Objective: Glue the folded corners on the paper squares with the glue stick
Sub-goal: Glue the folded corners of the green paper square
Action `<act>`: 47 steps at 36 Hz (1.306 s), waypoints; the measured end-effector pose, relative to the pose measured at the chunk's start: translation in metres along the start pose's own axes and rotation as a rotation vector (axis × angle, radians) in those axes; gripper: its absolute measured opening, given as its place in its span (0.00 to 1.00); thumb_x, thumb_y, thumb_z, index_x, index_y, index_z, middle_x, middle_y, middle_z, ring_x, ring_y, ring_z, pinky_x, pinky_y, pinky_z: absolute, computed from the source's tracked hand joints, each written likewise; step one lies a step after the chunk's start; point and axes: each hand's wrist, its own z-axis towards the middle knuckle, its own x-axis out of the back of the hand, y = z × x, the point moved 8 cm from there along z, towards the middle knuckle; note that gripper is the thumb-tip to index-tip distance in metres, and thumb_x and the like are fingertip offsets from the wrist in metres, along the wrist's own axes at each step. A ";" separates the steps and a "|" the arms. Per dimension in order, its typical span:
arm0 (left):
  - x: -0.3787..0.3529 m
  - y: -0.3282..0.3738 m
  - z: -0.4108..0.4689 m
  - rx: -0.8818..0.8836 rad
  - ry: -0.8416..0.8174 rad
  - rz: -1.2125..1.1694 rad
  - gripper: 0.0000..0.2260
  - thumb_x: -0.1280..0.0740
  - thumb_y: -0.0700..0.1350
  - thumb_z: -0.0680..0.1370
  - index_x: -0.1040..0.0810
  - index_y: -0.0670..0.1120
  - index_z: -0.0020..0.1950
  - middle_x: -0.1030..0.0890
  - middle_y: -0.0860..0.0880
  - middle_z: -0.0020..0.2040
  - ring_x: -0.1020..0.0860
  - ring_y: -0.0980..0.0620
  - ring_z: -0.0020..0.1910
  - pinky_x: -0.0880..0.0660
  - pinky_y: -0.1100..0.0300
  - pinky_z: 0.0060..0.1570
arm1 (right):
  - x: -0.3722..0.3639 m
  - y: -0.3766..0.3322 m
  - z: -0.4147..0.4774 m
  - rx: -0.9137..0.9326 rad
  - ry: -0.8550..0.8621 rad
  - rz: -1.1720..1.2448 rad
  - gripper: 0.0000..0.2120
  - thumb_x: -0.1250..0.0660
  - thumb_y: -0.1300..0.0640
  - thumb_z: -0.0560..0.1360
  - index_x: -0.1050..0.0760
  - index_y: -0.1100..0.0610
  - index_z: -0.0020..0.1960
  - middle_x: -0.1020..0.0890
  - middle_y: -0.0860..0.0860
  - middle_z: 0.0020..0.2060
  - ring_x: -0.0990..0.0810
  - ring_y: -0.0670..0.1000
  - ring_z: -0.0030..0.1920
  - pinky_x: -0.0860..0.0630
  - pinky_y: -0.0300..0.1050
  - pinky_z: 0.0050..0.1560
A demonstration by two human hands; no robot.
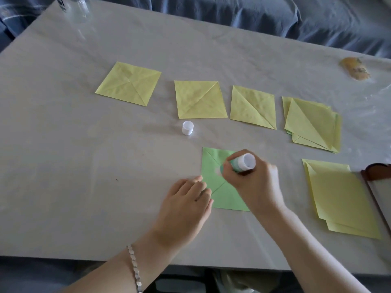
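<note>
A green paper square [213, 166] with folded corners lies near the table's front edge. My right hand [256, 182] grips a green and white glue stick [241, 163], tip down on the green paper's middle. My left hand [186, 204] rests flat on the table, its fingertips pressing the square's left edge. The white glue cap [187, 128] stands on the table above the green square. Three folded yellow squares [198, 99] lie in a row at the back.
A stack of folded yellow squares [313, 123] sits at the right end of the row. Another pile of yellow sheets [340, 197] lies at front right beside a brown-edged object [376, 172]. A clear bottle [78, 7] stands at back left. Blue fabric lies behind the table.
</note>
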 end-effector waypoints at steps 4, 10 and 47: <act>-0.002 0.002 -0.003 0.005 0.027 0.034 0.02 0.28 0.36 0.69 0.18 0.42 0.39 0.20 0.48 0.38 0.18 0.47 0.45 0.31 0.58 0.50 | -0.025 -0.004 0.000 0.001 -0.073 0.035 0.07 0.28 0.61 0.67 0.25 0.63 0.35 0.24 0.54 0.27 0.29 0.51 0.33 0.34 0.37 0.30; -0.001 0.003 -0.002 0.016 0.046 0.051 0.04 0.28 0.34 0.66 0.19 0.41 0.38 0.21 0.47 0.37 0.21 0.47 0.37 0.31 0.58 0.47 | -0.036 0.003 -0.002 -0.060 -0.116 0.074 0.07 0.29 0.60 0.68 0.25 0.63 0.35 0.23 0.55 0.29 0.30 0.50 0.31 0.33 0.41 0.31; 0.003 0.010 -0.005 -0.028 0.040 0.047 0.01 0.28 0.38 0.69 0.18 0.44 0.39 0.20 0.49 0.38 0.20 0.49 0.40 0.32 0.59 0.47 | -0.005 0.010 -0.009 -0.071 -0.086 0.041 0.05 0.28 0.59 0.67 0.23 0.60 0.36 0.21 0.53 0.28 0.27 0.49 0.31 0.31 0.38 0.31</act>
